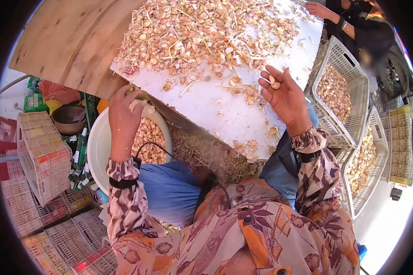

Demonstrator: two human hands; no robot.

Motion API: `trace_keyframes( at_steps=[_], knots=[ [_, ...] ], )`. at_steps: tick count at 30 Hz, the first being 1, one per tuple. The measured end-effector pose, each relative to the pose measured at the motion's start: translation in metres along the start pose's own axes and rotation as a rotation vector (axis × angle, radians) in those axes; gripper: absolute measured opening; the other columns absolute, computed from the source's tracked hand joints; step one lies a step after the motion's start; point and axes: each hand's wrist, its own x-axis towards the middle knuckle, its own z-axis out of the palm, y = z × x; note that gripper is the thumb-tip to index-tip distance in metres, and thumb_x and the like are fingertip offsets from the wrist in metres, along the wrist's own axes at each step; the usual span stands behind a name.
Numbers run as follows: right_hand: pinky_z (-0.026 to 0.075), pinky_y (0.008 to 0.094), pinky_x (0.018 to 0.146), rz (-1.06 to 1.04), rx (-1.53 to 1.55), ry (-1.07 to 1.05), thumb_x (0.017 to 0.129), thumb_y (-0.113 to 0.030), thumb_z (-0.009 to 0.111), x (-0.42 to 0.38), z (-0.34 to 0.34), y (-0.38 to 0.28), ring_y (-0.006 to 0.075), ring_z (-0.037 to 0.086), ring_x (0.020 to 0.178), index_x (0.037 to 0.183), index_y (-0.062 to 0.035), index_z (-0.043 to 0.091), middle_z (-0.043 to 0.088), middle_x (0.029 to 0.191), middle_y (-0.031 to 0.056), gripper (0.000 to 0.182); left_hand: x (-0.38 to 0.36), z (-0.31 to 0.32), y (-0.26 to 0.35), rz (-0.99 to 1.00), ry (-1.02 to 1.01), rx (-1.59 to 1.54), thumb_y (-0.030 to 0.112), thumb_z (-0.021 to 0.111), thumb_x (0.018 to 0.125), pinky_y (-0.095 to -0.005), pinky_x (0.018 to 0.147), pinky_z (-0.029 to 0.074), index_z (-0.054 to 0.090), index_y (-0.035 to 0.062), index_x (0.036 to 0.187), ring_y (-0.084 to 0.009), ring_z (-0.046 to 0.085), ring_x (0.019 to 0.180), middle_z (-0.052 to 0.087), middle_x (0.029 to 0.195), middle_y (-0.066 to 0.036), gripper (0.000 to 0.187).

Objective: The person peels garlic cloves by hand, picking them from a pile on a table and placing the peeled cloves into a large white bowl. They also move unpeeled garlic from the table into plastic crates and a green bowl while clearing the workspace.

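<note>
My left hand (125, 120) is over the rim of a pale round tub (97, 149), close to the table's edge. Its fingers are bent together, and what they hold, if anything, I cannot make out. Peach-coloured garlic cloves (149, 140) fill part of that tub. Palm up over the white tabletop (206, 114), my right hand (287, 101) has a few garlic cloves (274, 83) resting at its half-curled fingers. A large heap of loose garlic cloves (202, 36), mixed with dry stalks and skins, covers the far part of the tabletop.
Plastic crates of garlic (334, 94) and more cloves (361, 162) stand at the right. Stacked crates (43, 156), a brown bowl (69, 120) and green bottles (80, 149) are at the left. A wooden board (73, 43) adjoins the table. Another person's hand (320, 10) is at the far right.
</note>
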Motion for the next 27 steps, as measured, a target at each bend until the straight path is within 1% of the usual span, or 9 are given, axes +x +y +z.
trace_keyframes(
  at_steps=[2, 5, 9, 12, 15, 17, 19, 22, 27],
  knots=[
    [0.048, 0.0305, 0.076, 0.098, 0.170, 0.002, 0.097, -0.038, 0.041, 0.007, -0.003, 0.006, 0.0215, 0.056, 0.096, 0.117, 0.0028, 0.052, 0.058, 0.102, 0.0098, 0.047, 0.052, 0.031, 0.039, -0.253, -0.036, -0.464, 0.009, 0.065, 0.078, -0.0299, 0.074, 0.049, 0.067, 0.0009, 0.095, -0.0212, 0.062, 0.079, 0.063, 0.088, -0.010, 0.019],
    [0.046, 0.0292, 0.072, 0.077, 0.240, -0.055, 0.097, -0.039, 0.041, 0.015, -0.040, 0.023, 0.0210, 0.054, 0.092, 0.120, 0.0029, 0.050, 0.055, 0.099, 0.0082, 0.049, 0.110, 0.107, 0.091, -0.001, -0.297, -0.376, 0.017, 0.065, 0.077, -0.0368, 0.067, 0.048, 0.063, 0.0054, 0.101, -0.0275, 0.060, 0.074, 0.063, 0.084, -0.013, 0.027],
    [0.045, 0.0281, 0.070, 0.041, 0.270, -0.074, 0.098, -0.040, 0.039, 0.012, -0.048, 0.018, 0.0194, 0.052, 0.088, 0.121, 0.0029, 0.049, 0.055, 0.096, 0.0076, 0.050, 0.127, 0.170, 0.106, 0.289, -0.350, -0.067, 0.021, 0.066, 0.076, -0.0383, 0.068, 0.048, 0.063, 0.0073, 0.101, -0.0293, 0.060, 0.075, 0.063, 0.084, -0.013, 0.029],
    [0.047, 0.0313, 0.076, 0.012, 0.274, -0.049, 0.098, -0.042, 0.036, 0.004, -0.038, 0.011, 0.0219, 0.054, 0.097, 0.126, 0.0031, 0.046, 0.056, 0.107, 0.0105, 0.054, 0.127, 0.161, 0.102, 0.020, -0.553, -0.280, 0.015, 0.066, 0.076, -0.0355, 0.066, 0.048, 0.063, 0.0050, 0.098, -0.0250, 0.062, 0.075, 0.063, 0.083, -0.011, 0.024],
    [0.049, 0.0299, 0.077, 0.030, 0.341, -0.026, 0.096, -0.047, 0.037, -0.005, -0.010, 0.002, 0.0199, 0.053, 0.094, 0.130, 0.0040, 0.042, 0.054, 0.105, 0.0109, 0.061, 0.110, 0.139, 0.086, -0.221, -0.373, -0.613, 0.008, 0.061, 0.082, -0.0325, 0.065, 0.049, 0.062, 0.0025, 0.097, -0.0201, 0.063, 0.075, 0.064, 0.084, -0.008, 0.016],
    [0.047, 0.0271, 0.071, 0.017, 0.292, -0.069, 0.096, -0.043, 0.041, 0.001, -0.029, 0.012, 0.0164, 0.052, 0.086, 0.129, 0.0039, 0.042, 0.054, 0.099, 0.0082, 0.057, 0.097, 0.126, 0.079, -0.649, -0.294, -1.391, 0.004, 0.056, 0.087, -0.0296, 0.065, 0.050, 0.060, 0.0019, 0.098, -0.0165, 0.062, 0.075, 0.063, 0.085, -0.006, 0.012],
    [0.045, 0.0243, 0.065, 0.010, 0.242, -0.139, 0.096, -0.039, 0.044, 0.004, -0.026, 0.014, 0.0128, 0.050, 0.079, 0.128, 0.0038, 0.043, 0.054, 0.094, 0.0056, 0.054, 0.074, 0.121, 0.093, -0.689, -0.316, -1.678, 0.004, 0.055, 0.088, -0.0298, 0.066, 0.050, 0.059, 0.0028, 0.099, -0.0170, 0.061, 0.075, 0.062, 0.085, -0.006, 0.012],
    [0.041, 0.0211, 0.061, -0.067, -0.345, -0.027, 0.093, -0.024, 0.053, -0.007, 0.004, 0.017, 0.0084, 0.049, 0.069, 0.118, 0.0030, 0.054, 0.060, 0.089, 0.0021, 0.037, 0.045, 0.113, 0.129, -0.737, -0.512, -2.211, 0.009, 0.055, 0.090, -0.0308, 0.070, 0.050, 0.057, 0.0046, 0.100, -0.0175, 0.058, 0.078, 0.060, 0.086, -0.005, 0.011],
    [0.044, 0.0212, 0.062, -0.301, -0.649, 0.056, 0.085, -0.016, 0.061, -0.024, 0.031, 0.025, 0.0065, 0.054, 0.068, 0.108, -0.0036, 0.064, 0.064, 0.079, 0.0016, 0.026, 0.024, 0.103, 0.172, -0.617, -0.708, -2.276, 0.019, 0.050, 0.093, -0.0288, 0.066, 0.045, 0.053, 0.0063, 0.099, -0.0162, 0.053, 0.075, 0.058, 0.087, -0.006, 0.014]
  ],
)
